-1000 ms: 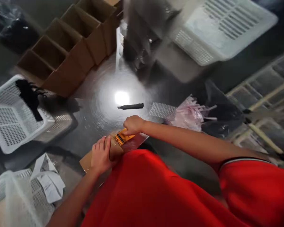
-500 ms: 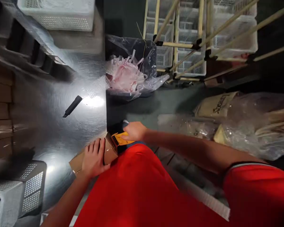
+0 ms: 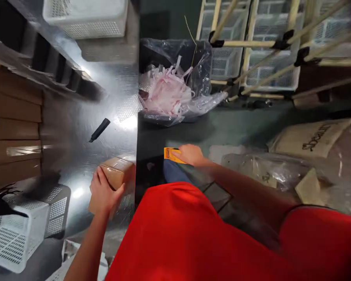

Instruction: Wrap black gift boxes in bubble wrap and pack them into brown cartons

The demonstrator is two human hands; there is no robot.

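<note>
On the metal table, my left hand (image 3: 103,193) is wrapped over a small brown cardboard box (image 3: 117,171), fingers along its far left side and thumb on the near side. A shiny strip of clear tape shows on the box's top. My right hand (image 3: 191,155) is closed around an orange tape dispenser (image 3: 172,153), held past the table's right edge and apart from the box. A black utility knife (image 3: 99,130) lies on the table beyond the box, touched by neither hand.
Stacked cardboard boxes (image 3: 14,121) line the left side. White plastic baskets (image 3: 96,29) stand at the far end and lower left. A plastic-lined bin of pinkish strips (image 3: 168,91) adjoins the table. A pole rack (image 3: 248,43) and plastic-wrapped bags (image 3: 316,140) are on the right.
The tape dispenser has moved away from the box to the right with my right hand. My left hand has shifted and turned the box on the table. The view has swung slightly left.
</note>
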